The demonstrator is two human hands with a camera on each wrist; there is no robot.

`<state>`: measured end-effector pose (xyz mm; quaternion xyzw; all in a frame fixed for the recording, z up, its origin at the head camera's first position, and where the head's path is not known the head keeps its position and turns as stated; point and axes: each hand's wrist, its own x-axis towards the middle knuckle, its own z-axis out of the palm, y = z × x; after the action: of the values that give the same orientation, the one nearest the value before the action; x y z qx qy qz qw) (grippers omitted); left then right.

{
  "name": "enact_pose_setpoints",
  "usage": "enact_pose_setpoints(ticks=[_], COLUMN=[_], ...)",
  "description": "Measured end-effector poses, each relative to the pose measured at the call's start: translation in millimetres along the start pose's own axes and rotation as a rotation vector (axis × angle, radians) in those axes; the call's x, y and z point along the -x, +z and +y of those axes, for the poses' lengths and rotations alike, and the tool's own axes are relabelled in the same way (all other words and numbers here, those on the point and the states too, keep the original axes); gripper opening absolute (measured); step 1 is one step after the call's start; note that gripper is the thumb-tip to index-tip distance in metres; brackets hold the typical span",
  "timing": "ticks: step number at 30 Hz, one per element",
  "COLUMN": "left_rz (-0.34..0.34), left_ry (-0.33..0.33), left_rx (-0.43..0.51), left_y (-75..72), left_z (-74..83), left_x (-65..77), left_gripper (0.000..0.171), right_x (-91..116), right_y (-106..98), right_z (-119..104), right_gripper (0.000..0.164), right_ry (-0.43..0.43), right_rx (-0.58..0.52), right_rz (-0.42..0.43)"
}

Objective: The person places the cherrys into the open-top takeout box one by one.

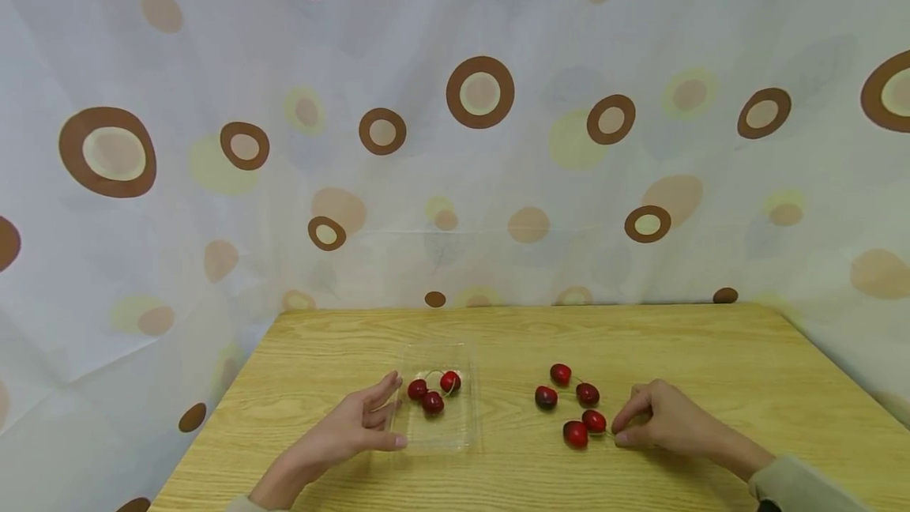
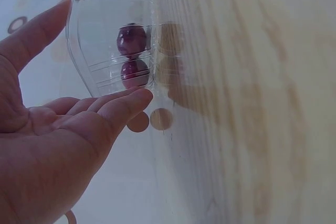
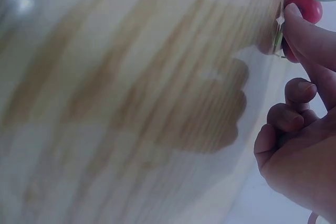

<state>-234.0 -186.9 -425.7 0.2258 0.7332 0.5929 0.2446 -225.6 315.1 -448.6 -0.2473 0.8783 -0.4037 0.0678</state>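
Note:
A clear plastic box (image 1: 465, 441) stands on the table with three dark red cherries (image 1: 433, 402) in it, their thin stems showing. My left hand (image 1: 359, 423) is at the box's left side, thumb and fingers spread along its wall. In the left wrist view the fingertips (image 2: 143, 95) are right at the box's edge. To the right, my right hand (image 1: 664, 421) pinches the stem end of a pair of red cherries (image 1: 576, 434) between thumb and index finger. That pair lies low at the table. Its other fingers curl inward in the right wrist view.
Three more cherries (image 1: 587, 394) with stems lie just behind the pair, between the box and my right hand. The wood-grain table (image 1: 512, 480) runs back to a white curtain (image 1: 426, 259) with brown and yellow dots, which also hangs along both sides.

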Motion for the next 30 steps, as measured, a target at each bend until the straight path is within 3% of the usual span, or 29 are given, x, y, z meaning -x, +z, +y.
enact_pose_setpoints(ticks=[19,30], left_rz=[0.01,0.007], left_ry=[-0.012,-0.001], left_rx=[-0.001,-0.008], left_y=[0.7,-0.6], left_z=[-4.3,-2.8], left_x=[-0.5,-0.7], left_gripper=[0.101,0.1], right_x=[0.6,1.7], right_y=[4.0,-5.6], right_z=[4.5,-0.3], right_gripper=[0.005,0.005], right_ry=[-0.031,-0.011], right_rx=[-0.028,-0.034], right_rz=[-0.016,-0.001])
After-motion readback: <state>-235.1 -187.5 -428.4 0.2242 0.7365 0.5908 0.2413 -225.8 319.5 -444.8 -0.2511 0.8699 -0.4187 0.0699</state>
